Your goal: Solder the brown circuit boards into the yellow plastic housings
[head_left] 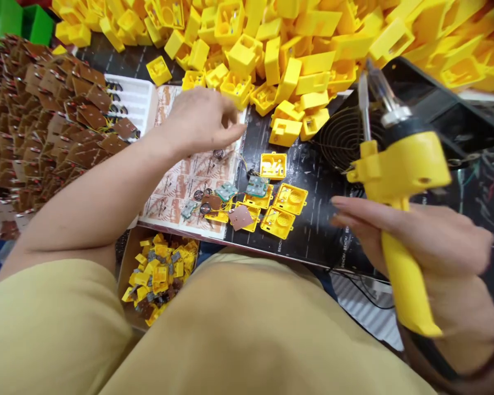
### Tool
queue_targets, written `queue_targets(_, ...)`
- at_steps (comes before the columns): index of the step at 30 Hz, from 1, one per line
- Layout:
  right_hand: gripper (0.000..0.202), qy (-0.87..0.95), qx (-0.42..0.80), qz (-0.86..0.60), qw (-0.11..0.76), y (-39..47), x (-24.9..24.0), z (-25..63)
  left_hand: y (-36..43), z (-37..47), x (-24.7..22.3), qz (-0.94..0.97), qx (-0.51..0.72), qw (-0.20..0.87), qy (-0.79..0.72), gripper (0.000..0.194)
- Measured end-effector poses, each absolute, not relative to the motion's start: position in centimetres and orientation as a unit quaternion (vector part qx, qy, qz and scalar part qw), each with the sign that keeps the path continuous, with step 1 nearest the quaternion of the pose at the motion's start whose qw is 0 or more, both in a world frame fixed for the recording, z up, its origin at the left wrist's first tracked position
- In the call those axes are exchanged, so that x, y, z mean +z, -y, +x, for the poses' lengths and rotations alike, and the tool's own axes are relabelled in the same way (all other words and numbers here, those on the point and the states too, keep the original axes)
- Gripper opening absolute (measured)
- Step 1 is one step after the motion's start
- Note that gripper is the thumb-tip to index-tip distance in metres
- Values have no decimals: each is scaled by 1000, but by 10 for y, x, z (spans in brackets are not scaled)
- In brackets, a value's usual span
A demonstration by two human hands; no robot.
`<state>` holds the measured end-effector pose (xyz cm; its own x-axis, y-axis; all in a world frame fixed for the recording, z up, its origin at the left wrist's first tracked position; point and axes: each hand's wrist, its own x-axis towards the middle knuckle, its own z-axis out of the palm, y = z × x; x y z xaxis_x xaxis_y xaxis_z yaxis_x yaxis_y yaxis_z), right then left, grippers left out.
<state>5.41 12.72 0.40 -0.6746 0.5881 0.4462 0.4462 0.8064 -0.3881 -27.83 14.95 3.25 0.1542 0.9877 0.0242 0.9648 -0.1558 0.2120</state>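
My right hand (444, 247) is wrapped round the grip of a yellow soldering gun (403, 164), its metal tip and feed tube pointing up and away. My left hand (208, 120) hovers over the printed sheet (177, 186), slightly blurred. Its fingers are bent, apart from the thumb, with nothing visible between them, close to the heap of yellow plastic cases (242, 55). Below it, several opened yellow case halves (290, 198) lie on the black mat. Among them are green circuit boards (258, 185), a brownish board (241, 217) and small round speakers (198, 195) with thin wires.
Many brown circuit boards (45, 120) are heaped at left, beside a white ribbed tray (135, 99). A cardboard box (125, 263) of yellow parts sits below the bench edge. A black fan with a wire grille (341, 137) stands at right, behind the soldering gun.
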Motion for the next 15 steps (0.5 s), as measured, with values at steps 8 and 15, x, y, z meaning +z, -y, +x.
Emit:
queue_targets(8,28,962,91,-168,193,-183,-10,-16,-148,-265,-1,698,26,94,-709,14)
queue_targets(15,30,964,42,-218,149,-179,-17,-33,-127,-275,9,692,108,184,-689,20)
